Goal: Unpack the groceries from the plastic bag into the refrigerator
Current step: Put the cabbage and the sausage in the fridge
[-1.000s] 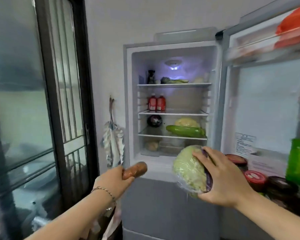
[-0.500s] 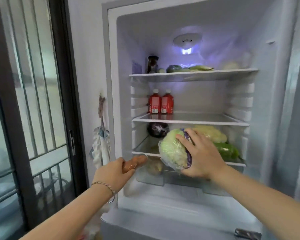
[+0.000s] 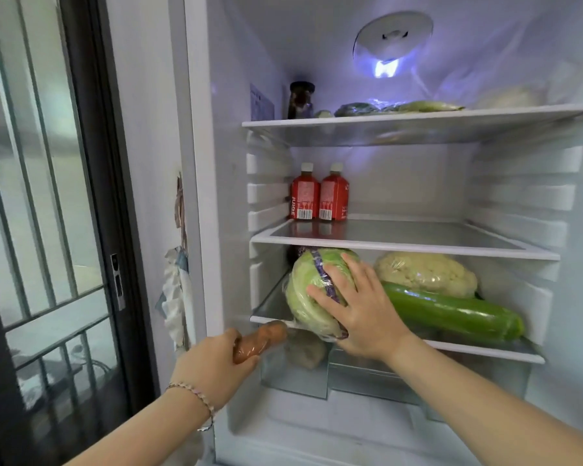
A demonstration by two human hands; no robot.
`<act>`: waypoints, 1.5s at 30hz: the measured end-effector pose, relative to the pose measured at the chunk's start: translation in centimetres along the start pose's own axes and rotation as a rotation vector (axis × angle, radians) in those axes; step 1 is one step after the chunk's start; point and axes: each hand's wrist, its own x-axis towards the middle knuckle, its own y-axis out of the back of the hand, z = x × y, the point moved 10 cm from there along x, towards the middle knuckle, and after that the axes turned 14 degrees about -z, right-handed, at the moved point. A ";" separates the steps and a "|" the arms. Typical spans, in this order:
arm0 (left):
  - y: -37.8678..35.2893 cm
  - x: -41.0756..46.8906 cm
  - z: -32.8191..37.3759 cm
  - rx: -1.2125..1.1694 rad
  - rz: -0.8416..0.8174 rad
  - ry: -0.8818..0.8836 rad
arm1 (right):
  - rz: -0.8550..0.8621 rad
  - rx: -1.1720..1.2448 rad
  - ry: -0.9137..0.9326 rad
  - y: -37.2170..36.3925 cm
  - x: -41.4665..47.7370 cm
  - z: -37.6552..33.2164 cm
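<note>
**Sliding the cabbage onto the lowest shelf**

We are standing at the open refrigerator (image 3: 226, 163), and we are judging the step in hand to be placing one item. The lowest shelf (image 3: 485, 354) is already carrying a long green marrow (image 3: 451, 311) and a wrapped cauliflower (image 3: 424, 270) on its right side, so the left side is taking the wrapped cabbage (image 3: 303, 297). It is sitting at the front left, its lower part overhanging the rim, near the marrow's end. Our right hand (image 3: 360, 317) is lying against it with fingers spread and fairly straight, pressing rather than clutching. Our left hand (image 3: 212, 359) is curling round a sausage (image 3: 266, 334), holding it just below the shelf rim. Next, we are thinking, the cabbage is needing a push further back until the shelf is bearing it fully; then the sausage is wanting its own place. The plastic bag is not showing.
</note>
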 end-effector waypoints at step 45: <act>2.8 0.8 -0.5 -0.017 0.050 -0.058 | 0.170 1.267 -0.987 -9.6 2.6 5.0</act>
